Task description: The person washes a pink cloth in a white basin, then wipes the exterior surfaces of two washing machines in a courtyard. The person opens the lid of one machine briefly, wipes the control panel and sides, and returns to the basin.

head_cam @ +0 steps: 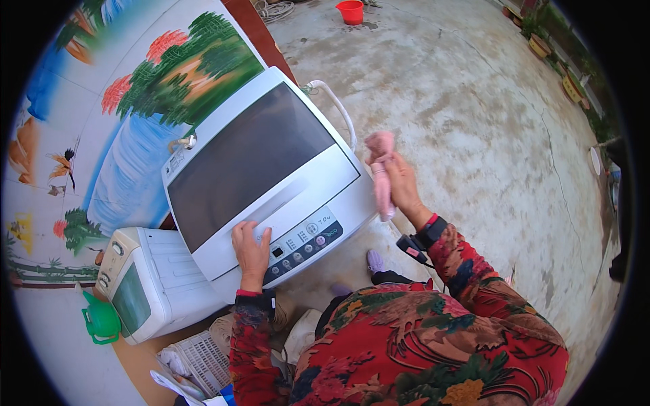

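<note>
A white top-loading washing machine (pixel 350 203) stands before me with its dark-windowed lid (pixel 254 162) down. My left hand (pixel 252 249) rests on the lid's front part, fingers apart, just left of the control panel (pixel 304 243). Beyond the machine's right side, my right hand (pixel 402 185) grips a crumpled pink cloth (pixel 382 147), part of which hangs down beside the machine's edge.
A white microwave-like appliance (pixel 183 284) stands left of the machine, beside a green watering can (pixel 103 317). A white plastic basket (pixel 203 360) is below. A white hose (pixel 337 104) curves behind the machine; a red bucket (pixel 351 12) sits on the concrete floor farther off.
</note>
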### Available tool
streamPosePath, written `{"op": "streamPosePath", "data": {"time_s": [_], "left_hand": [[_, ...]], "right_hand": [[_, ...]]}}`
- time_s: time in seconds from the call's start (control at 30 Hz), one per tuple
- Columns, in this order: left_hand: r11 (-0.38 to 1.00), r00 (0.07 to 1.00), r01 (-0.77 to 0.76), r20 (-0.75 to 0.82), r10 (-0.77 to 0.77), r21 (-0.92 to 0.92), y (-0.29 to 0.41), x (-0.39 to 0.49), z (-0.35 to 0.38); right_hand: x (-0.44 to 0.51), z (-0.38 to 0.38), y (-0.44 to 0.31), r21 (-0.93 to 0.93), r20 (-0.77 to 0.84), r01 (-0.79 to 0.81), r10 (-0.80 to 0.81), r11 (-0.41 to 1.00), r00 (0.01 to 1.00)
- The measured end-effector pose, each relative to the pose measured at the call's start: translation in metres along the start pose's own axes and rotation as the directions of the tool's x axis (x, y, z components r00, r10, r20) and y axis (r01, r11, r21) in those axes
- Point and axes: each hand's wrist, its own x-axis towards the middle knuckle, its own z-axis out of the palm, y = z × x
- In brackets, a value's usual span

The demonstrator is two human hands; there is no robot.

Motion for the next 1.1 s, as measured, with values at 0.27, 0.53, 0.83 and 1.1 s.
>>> {"op": "streamPosePath", "data": {"time_s": [0.27, 0.53, 0.83, 1.1], "left_hand": [[0.942, 0.910, 0.263, -0.270, -0.314, -0.211, -0.068, -0.070, -0.031], [0.854, 0.784, 0.492, -0.341, -0.519, -0.168, -0.135, -0.131, -0.047], [0.758, 0.694, 0.585, -0.306, -0.652, -0.290, -0.151, -0.114, -0.012], [0.727, 0.675, 0.685, -0.335, -0.658, -0.047, -0.131, -0.104, -0.012]], "right_hand": [[-0.058, 0.054, 0.005, -0.747, 0.315, 0.495, -0.420, 0.443, 0.851], [-0.036, 0.056, 0.005, -0.745, 0.289, 0.480, -0.425, 0.463, 0.858], [-0.095, 0.064, 0.011, -0.799, 0.350, 0.491, -0.395, 0.346, 0.849], [0.006, 0.081, 0.010, -0.859, 0.161, 0.337, -0.422, 0.385, 0.892]]}}
